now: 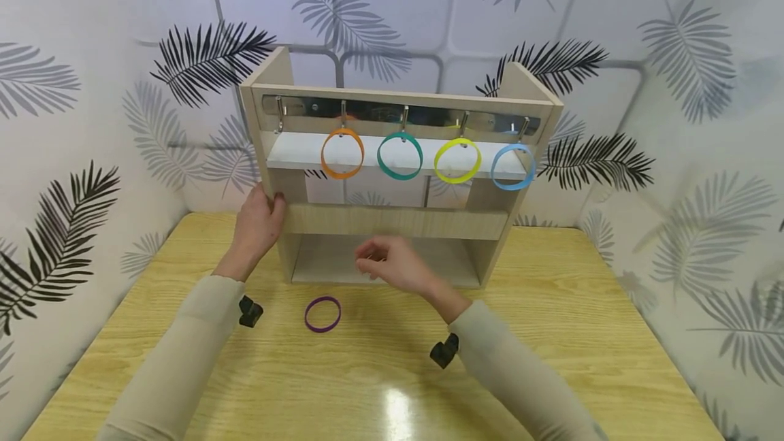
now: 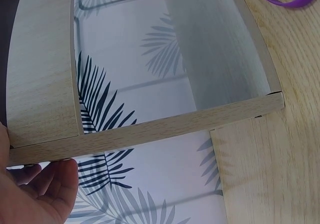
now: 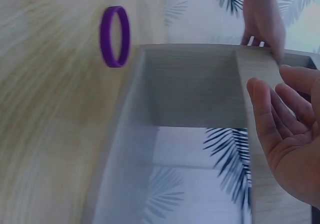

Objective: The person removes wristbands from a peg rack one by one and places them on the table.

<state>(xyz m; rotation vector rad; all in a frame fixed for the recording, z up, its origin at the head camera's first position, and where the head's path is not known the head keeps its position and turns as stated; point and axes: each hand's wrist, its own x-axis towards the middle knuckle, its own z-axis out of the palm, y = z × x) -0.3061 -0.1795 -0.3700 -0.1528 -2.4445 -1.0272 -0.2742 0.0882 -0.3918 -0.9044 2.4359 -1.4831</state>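
My left hand (image 1: 257,226) grips the left side panel of a light wooden shelf rack (image 1: 398,222); in the left wrist view its fingers curl behind the board's edge (image 2: 145,134). My right hand (image 1: 395,263) hovers before the lower compartment, fingers loosely bent and nothing between them, as the right wrist view also shows. On the table in front of the rack lies a purple wristband (image 1: 322,331). From the metal hook strip hang an orange band (image 1: 324,162), a teal band (image 1: 400,177), a yellow band (image 1: 458,181) and a light blue band (image 1: 513,186). The leftmost hook (image 1: 280,114) bears no band.
The rack stands at the back of a yellow wood-grain table (image 1: 551,359). Close behind it is a wall (image 1: 392,5) with a leaf pattern. Small black cameras sit at both wrists.
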